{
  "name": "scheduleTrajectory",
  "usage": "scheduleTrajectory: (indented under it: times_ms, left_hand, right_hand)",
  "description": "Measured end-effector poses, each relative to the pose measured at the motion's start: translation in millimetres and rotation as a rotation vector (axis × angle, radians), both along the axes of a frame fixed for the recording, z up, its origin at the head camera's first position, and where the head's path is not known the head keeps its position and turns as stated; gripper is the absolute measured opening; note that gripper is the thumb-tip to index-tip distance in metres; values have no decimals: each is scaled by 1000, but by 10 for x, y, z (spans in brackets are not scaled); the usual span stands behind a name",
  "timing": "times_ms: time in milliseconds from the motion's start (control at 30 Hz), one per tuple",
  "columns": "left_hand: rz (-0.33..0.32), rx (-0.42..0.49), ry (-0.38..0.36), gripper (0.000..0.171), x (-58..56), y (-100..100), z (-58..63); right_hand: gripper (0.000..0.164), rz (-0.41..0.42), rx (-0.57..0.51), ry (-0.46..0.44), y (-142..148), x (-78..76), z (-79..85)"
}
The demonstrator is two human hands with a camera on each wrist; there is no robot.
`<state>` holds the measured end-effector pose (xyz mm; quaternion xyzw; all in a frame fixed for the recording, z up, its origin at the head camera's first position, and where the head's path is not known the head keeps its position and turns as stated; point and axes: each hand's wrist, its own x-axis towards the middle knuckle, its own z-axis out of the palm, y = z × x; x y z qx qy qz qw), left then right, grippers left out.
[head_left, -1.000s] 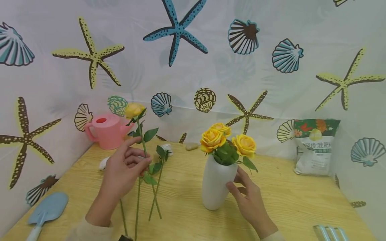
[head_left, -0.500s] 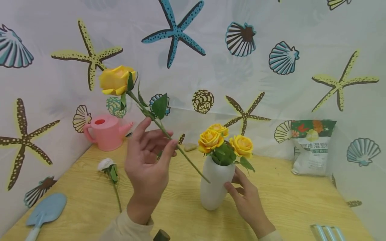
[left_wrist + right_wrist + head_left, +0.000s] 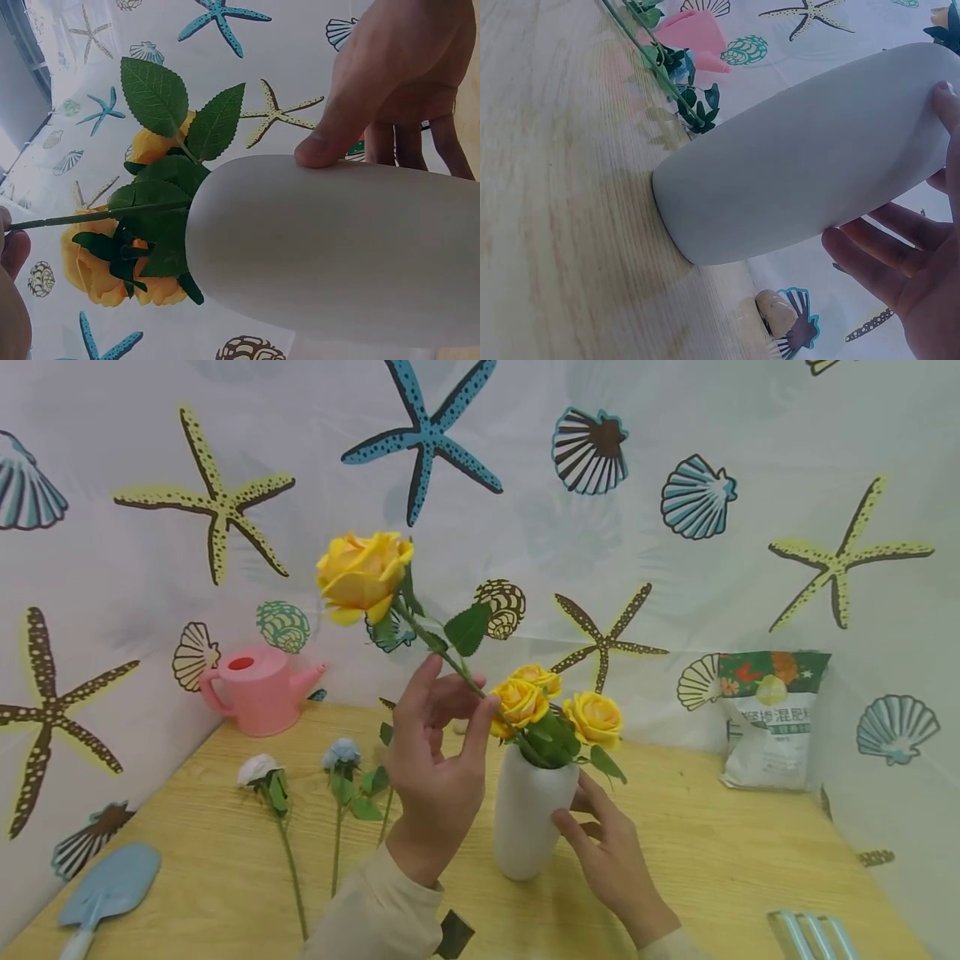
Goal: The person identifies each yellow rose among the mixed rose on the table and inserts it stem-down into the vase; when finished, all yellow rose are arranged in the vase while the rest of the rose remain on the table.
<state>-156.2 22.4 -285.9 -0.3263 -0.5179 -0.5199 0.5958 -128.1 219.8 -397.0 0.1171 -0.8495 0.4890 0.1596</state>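
My left hand (image 3: 442, 768) pinches the green stem of a yellow rose (image 3: 363, 577) between thumb and fingers. The bloom leans up and left, while the stem's lower end reaches the vase mouth; the left wrist view shows this stem (image 3: 82, 217) crossing leaves right at the rim. Several yellow roses (image 3: 592, 720) stand in the white vase (image 3: 528, 827), their lower stems hidden inside. From the right side my right hand (image 3: 618, 864) holds the vase, thumb and fingers on its wall. In the right wrist view, the vase (image 3: 802, 165) stands on the wooden table (image 3: 562, 210).
A white flower (image 3: 258, 770) and a blue flower (image 3: 342, 753) lie left of the vase, with another stem beside them. Behind them is a pink watering can (image 3: 258, 689). A blue trowel (image 3: 112, 885), a fertilizer bag (image 3: 772, 718) and blue tines (image 3: 813, 935) lie further out.
My left hand has lifted the yellow rose off to the left, tilted it, and carried it right to the vase mouth. The right hand stays on the vase.
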Motion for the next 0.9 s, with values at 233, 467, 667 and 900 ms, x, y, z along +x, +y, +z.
scheduleTrajectory:
  times_ms: [233,467,667,900]
  left_hand:
    - [64,-83,-35,45,15,77,-105]
    - [96,-143,-23,31,65,148,-183]
    - [110,-218,-67,20,134,200,-253]
    - [181,-303,-142,18,155,255,-383]
  right_hand:
    - [56,1,-3,4,-2,-13,8]
    - [56,-5,0,-5,0,-10,-4]
    - [56,7,5,25,6,-8,-22]
    - [56,25,11,66,1,-15,-21]
